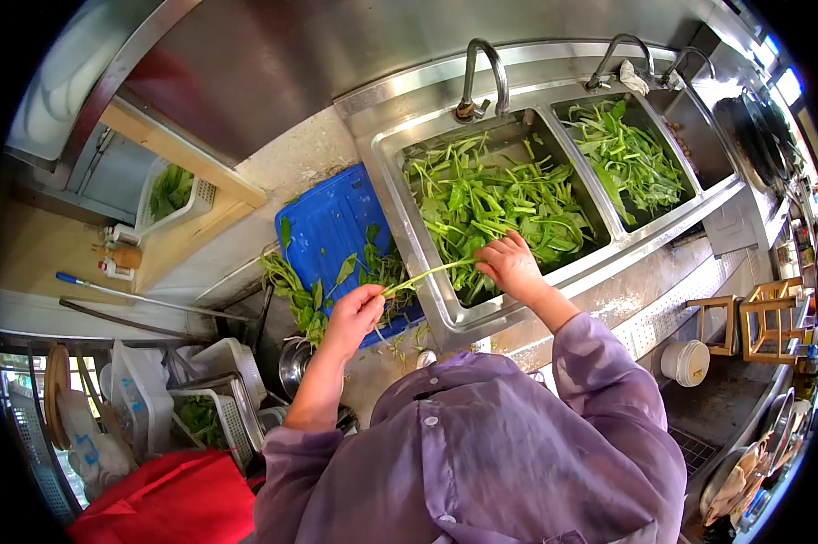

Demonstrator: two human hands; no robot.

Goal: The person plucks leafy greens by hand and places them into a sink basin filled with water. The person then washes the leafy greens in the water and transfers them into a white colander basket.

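A long green vegetable stem point(434, 271) stretches between my two hands, over the left rim of the near sink basin point(427, 295). My left hand point(357, 315) pinches its leafy end, above the blue plastic lid or tray point(323, 231). The other end is in the fingers of my right hand point(512, 267), which is over the basin's front part. Cut stems and leafy greens point(495, 204) fill much of that basin. More uncut leafy greens point(311, 304) lie along the blue plastic, partly hidden by my left hand.
A second basin holds more greens point(631, 159). Behind the basins rises a curved faucet point(478, 77). White baskets point(214, 417) stand at lower left near a red cloth point(169, 503). A white bucket point(685, 363) and wooden stools point(762, 322) are at right.
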